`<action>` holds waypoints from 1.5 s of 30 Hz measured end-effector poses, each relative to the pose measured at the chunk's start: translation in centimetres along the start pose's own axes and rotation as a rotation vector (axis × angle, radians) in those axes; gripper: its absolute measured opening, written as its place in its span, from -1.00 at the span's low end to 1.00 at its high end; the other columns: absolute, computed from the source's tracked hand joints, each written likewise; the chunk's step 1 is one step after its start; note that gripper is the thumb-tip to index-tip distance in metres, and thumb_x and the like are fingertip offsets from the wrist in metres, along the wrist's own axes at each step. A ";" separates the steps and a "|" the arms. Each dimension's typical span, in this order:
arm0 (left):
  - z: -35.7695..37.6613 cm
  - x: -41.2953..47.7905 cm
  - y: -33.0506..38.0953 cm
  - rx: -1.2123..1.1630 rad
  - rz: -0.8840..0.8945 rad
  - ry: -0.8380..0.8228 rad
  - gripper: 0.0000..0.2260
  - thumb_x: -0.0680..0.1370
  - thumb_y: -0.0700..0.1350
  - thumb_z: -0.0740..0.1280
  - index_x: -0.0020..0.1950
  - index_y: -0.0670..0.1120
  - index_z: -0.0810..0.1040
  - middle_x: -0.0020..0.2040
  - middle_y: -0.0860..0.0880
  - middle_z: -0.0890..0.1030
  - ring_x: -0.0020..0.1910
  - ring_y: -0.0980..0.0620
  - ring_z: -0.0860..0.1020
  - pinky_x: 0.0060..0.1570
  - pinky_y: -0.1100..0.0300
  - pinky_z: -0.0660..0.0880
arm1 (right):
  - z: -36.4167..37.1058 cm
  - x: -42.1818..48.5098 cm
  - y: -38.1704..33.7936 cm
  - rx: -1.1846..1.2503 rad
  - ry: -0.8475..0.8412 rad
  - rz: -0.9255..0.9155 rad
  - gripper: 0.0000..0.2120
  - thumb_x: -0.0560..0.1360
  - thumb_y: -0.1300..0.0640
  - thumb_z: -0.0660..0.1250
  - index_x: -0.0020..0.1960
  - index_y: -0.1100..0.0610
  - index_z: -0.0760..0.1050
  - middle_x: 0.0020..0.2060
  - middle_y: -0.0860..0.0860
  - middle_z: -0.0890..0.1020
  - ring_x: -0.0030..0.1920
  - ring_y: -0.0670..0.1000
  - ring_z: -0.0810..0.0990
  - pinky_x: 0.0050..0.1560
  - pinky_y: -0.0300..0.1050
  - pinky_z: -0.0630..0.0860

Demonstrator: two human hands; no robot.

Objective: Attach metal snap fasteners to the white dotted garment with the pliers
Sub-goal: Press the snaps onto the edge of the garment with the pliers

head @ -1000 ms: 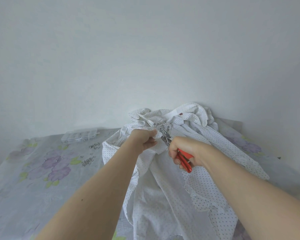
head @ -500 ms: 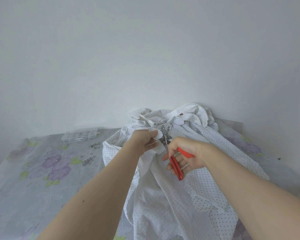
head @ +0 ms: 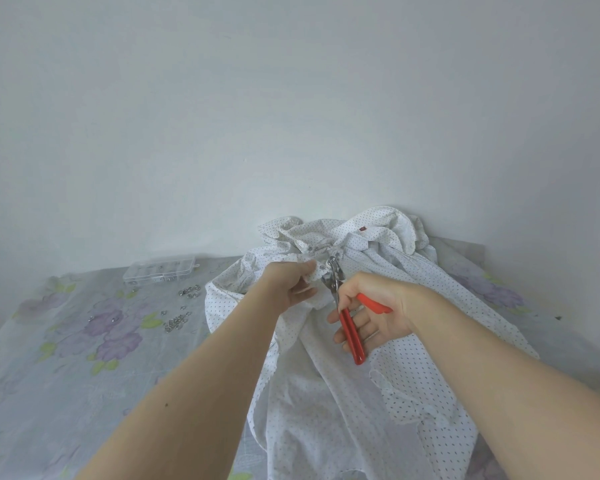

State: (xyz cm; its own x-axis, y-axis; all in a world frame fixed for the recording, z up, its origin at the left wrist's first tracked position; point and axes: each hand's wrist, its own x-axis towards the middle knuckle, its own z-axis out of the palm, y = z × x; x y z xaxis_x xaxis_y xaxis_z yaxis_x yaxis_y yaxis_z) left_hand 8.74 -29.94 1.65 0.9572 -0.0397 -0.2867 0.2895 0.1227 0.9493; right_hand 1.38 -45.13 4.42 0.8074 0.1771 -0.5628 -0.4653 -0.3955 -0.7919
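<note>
Right hand (head: 378, 318) has slackened its fingers since a second ago, red-handled pliers (head: 351, 332) still held but handles now spread, head at the edge of the white dotted garment (head: 343, 427) that left hand (head: 291, 282) pinches over the floral sheet (head: 84, 358), so that squeeze looks done.

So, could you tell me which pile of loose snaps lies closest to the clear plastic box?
The small pile just in front of the box is closest. The bigger pile lies further toward the person.
</note>
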 end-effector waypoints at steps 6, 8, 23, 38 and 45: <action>0.3 -0.5 0.1 -0.042 -0.019 -0.029 -0.87 0.45 -0.32 0.43 -0.10 -0.25 0.49 -0.13 -0.12 0.51 -0.29 -0.02 0.55 -0.42 0.18 0.62 | -0.4 -0.5 -0.1 -0.014 -0.009 0.045 -0.60 0.42 0.20 0.21 0.23 0.31 0.48 -0.04 0.32 0.66 0.03 0.29 0.62 0.21 0.24 0.51; 0.4 -0.6 0.1 -0.046 -0.030 -0.038 -0.84 0.43 -0.34 0.44 -0.03 -0.28 0.52 -0.07 -0.16 0.55 -0.27 -0.05 0.58 -0.52 0.22 0.58 | -0.8 -0.7 -0.1 -0.008 0.003 0.053 -0.59 0.43 0.20 0.21 0.24 0.31 0.47 -0.02 0.33 0.66 0.05 0.29 0.62 0.21 0.23 0.51; 1.4 -1.3 -0.2 0.134 -0.046 -0.098 -0.71 0.40 -0.32 0.47 0.10 -0.29 0.56 -0.12 -0.13 0.60 -0.26 0.00 0.58 -0.41 0.25 0.60 | -1.3 -1.8 -0.1 -0.030 0.049 0.087 -0.60 0.44 0.19 0.22 0.24 0.31 0.47 -0.04 0.33 0.66 -0.01 0.27 0.64 0.18 0.21 0.53; 0.3 -1.0 -0.3 0.058 -0.086 0.002 -0.88 0.43 -0.35 0.43 -0.07 -0.28 0.55 -0.14 -0.17 0.58 -0.21 -0.05 0.58 -0.41 0.17 0.63 | -2.2 -2.5 -0.4 0.046 0.210 0.052 -0.57 0.41 0.25 0.25 0.27 0.30 0.43 0.06 0.38 0.62 0.10 0.34 0.60 0.23 0.24 0.49; 0.6 -1.2 -1.2 0.310 -0.048 -0.009 -0.35 0.20 0.05 0.60 0.18 -0.20 0.51 0.03 -0.13 0.65 -0.05 -0.09 0.65 -0.02 0.03 0.61 | -1.9 -2.2 -0.8 0.191 0.389 -0.054 -0.49 0.42 0.28 0.26 0.35 0.34 0.31 0.13 0.33 0.55 0.20 0.30 0.53 0.31 0.26 0.42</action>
State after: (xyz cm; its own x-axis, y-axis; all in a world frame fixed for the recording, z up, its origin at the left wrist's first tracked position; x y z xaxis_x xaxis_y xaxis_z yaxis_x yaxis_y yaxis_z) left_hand 7.29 -30.61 0.90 0.9420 -0.0468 -0.3325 0.3187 -0.1873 0.9292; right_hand 0.67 -46.90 6.78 0.8919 -0.1745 -0.4172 -0.4480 -0.2146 -0.8679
